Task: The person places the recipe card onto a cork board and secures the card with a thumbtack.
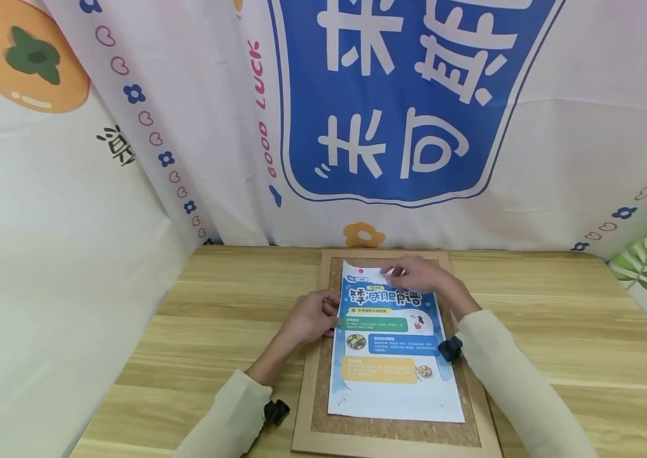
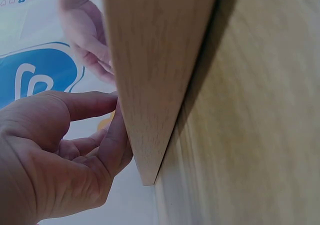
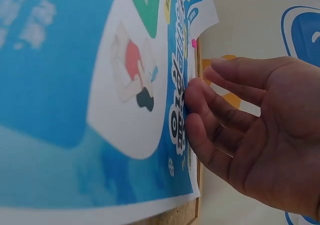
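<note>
A printed paper poster [image 1: 389,401] with blue, green and yellow panels lies on a wood-framed cork board [image 1: 323,426]. At the poster's left edge, my left hand [image 1: 313,316] has its thumb and a finger brought together in a pinch; the left wrist view shows those fingertips meeting just over the board's frame [image 2: 155,75], which partly hides them. Near the upper right of the poster is my right hand [image 1: 415,275], its loosely bent fingertips close to or touching the printed heading. In the right wrist view the poster's far corner [image 3: 206,12] curls up from the cork.
A small pink dot [image 3: 194,43], possibly a pin head, shows by the poster's top edge. The board rests on a wood-grain table [image 1: 231,286]. Behind it hangs a printed cloth [image 1: 214,76] with a large blue sign, and a white cloth side is at the left.
</note>
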Motion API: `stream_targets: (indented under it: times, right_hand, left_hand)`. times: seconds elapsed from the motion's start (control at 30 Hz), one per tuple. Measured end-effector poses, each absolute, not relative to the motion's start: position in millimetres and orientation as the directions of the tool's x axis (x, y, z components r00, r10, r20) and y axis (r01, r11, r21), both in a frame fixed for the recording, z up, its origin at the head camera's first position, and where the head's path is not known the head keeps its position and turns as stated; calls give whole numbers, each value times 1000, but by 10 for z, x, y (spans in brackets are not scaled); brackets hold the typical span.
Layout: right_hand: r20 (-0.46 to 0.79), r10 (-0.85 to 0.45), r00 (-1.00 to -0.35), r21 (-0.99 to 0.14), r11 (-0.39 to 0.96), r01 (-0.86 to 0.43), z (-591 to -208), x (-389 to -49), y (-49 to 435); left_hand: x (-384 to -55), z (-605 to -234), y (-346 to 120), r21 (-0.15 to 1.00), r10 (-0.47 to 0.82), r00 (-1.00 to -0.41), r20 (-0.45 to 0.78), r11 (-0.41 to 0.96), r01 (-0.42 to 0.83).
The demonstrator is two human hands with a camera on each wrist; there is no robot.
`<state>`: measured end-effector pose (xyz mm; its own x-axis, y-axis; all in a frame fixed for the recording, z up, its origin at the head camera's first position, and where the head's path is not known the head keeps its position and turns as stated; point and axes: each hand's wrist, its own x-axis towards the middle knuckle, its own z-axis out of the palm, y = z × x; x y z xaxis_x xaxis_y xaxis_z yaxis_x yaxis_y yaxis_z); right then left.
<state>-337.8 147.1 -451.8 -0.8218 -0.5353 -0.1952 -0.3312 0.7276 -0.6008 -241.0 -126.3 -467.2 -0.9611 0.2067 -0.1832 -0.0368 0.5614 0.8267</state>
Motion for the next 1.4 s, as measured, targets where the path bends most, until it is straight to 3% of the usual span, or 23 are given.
stream_targets:
  times: [0.37,0.67,0.97,1.4]
  right_hand:
    - [-140,-587,-797,-606,688,-399,-4476,-3164,1640]
    - [-161,-565,-809,-623,694,-361,-4490,-3032,1776]
    - [-158,-608,-778,-644,661,-386,-4483,-2909,1889]
    - [-178,-563,-807,-662,675,-324,-4498,-2775,2000]
  left_hand:
    - [-2409,-4669,-1256,823,203,-962,-182,567,-36]
    - [-2401,-4653,-1257,822,207,-962,-179,569,-30]
    - [-2395,-4657,-1261,827,211,-962,-173,561,-26]
    - [-2404,-4661,-1266,828,207,-963,-172,560,-27]
